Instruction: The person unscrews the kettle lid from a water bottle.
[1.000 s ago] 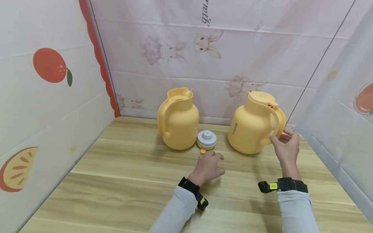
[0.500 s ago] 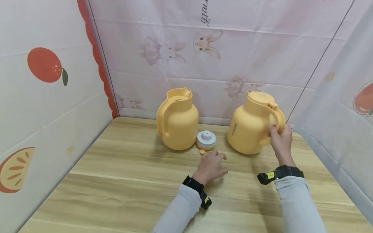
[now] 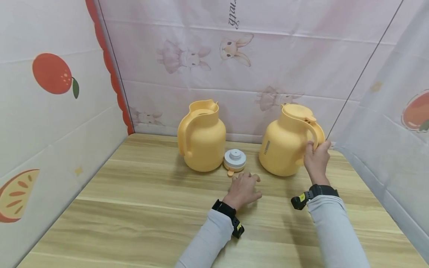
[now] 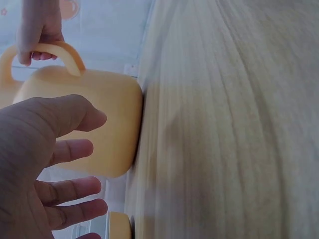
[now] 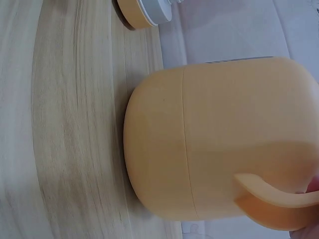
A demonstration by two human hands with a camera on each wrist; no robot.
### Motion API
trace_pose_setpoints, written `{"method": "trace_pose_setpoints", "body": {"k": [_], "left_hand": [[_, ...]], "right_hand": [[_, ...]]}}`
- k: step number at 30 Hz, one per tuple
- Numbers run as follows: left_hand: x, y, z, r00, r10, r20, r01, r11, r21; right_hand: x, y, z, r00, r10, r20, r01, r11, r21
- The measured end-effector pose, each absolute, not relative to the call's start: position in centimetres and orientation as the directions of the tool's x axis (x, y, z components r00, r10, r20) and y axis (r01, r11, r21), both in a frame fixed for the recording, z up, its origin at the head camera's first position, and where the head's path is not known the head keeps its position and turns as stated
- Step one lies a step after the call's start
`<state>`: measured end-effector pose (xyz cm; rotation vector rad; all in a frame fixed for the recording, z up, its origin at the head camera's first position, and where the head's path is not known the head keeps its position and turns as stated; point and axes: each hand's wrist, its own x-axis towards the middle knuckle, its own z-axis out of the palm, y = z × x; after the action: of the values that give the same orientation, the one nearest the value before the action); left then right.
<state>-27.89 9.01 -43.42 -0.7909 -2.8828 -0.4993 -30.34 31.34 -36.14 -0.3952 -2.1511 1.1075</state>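
Note:
On the right of the head view stands a yellow thermos jug (image 3: 279, 150) with its lid on, upright on the table. My right hand (image 3: 316, 162) has its fingers curled round the jug's handle (image 5: 279, 201); the left wrist view shows that grip too. Further left is a second yellow thermos jug (image 3: 205, 147) with an uncovered mouth, its handle turned left. Between the jugs lies a loose lid (image 3: 235, 159), white stopper side up with a small yellow tab toward me. Just in front of the lid my left hand (image 3: 242, 190) is held with spread, slightly bent fingers, holding nothing.
The wooden tabletop (image 3: 117, 212) extends in front of the jugs. A pink printed curtain (image 3: 197, 44) hangs close behind them, and white fruit-print curtains (image 3: 67, 123) border the left and right sides.
My right hand has moved up and in along the handle, from fingertips touching it to a curled grip. The left hand has shifted slightly right. Both jugs and the loose lid stay put.

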Motion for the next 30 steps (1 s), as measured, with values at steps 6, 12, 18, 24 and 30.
{"method": "trace_pose_setpoints", "body": {"k": [6,12,18,24,30], "left_hand": [[-27.9,8.8,-43.3,-0.862,0.473,0.183,0.507,0.816,0.277],[-27.9,8.7,-43.3,-0.861,0.479,0.172,0.509,0.814,0.279],[-27.8,8.5,-43.3,-0.86,0.482,0.168,0.511,0.805,0.303],[-27.6,7.9,-43.5,-0.866,0.471,0.172,0.5,0.794,0.346],[-27.6,7.5,-43.2,-0.865,0.467,0.185,0.502,0.791,0.35]], "right_hand": [[-30.5,31.1,-36.2,-0.737,0.539,0.408,-0.028,0.579,-0.815],[-30.4,31.1,-36.0,-0.729,0.552,0.405,-0.026,0.569,-0.822],[-30.1,31.1,-36.0,-0.74,0.555,0.38,-0.027,0.54,-0.842],[-29.6,31.2,-36.1,-0.71,0.576,0.405,-0.052,0.531,-0.846],[-29.7,31.4,-36.1,-0.641,0.633,0.434,-0.08,0.507,-0.858]]}}
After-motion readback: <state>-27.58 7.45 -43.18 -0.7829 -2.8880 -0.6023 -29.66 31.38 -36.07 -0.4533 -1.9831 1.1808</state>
